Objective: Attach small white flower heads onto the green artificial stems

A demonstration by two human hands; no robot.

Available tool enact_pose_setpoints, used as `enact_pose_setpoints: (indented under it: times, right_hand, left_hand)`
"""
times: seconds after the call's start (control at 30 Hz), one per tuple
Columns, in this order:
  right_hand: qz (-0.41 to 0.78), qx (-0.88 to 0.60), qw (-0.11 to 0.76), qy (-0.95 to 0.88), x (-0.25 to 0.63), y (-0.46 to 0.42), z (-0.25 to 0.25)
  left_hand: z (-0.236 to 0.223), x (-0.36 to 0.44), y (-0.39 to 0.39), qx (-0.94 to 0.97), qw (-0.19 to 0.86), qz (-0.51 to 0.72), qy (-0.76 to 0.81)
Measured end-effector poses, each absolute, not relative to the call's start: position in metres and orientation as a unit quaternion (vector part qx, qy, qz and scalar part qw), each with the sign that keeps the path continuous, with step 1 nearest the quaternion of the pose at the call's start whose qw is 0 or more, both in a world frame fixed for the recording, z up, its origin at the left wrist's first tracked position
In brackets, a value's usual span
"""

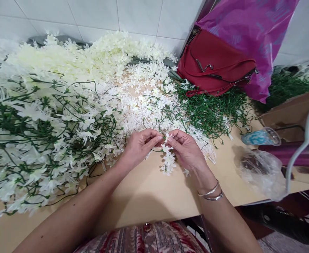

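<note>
A small sprig of white artificial flowers hangs between my two hands, just above the table's front part. My right hand pinches its top blossom between thumb and forefinger. My left hand is closed in a pinch at the sprig's upper end, and its fingertips partly hide the stem there. Right behind my hands lies a heap of loose white petals and white stamens. Green plastic stems are piled beyond my right hand.
A large mass of white flowers on green stems covers the left side. At the back right are a red bag and a purple plastic bag. A plastic cup, a clear bag and a grey curved tube stand at right.
</note>
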State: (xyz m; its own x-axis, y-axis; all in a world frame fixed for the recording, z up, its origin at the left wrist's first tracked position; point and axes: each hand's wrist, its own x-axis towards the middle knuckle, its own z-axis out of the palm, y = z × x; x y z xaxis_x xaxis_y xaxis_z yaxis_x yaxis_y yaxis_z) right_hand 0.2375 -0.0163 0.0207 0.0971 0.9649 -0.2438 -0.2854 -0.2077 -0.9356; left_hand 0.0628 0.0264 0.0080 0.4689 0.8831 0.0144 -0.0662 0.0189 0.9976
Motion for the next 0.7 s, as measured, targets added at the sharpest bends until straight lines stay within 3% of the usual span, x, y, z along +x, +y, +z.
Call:
enact_pose_setpoints:
  times: [0.7]
  right_hand:
    - [0.628,-0.521,0.468,-0.339,0.247,-0.012,0.031]
  left_hand:
    - [0.009,0.061,0.024,0.65,0.572,0.365,0.344]
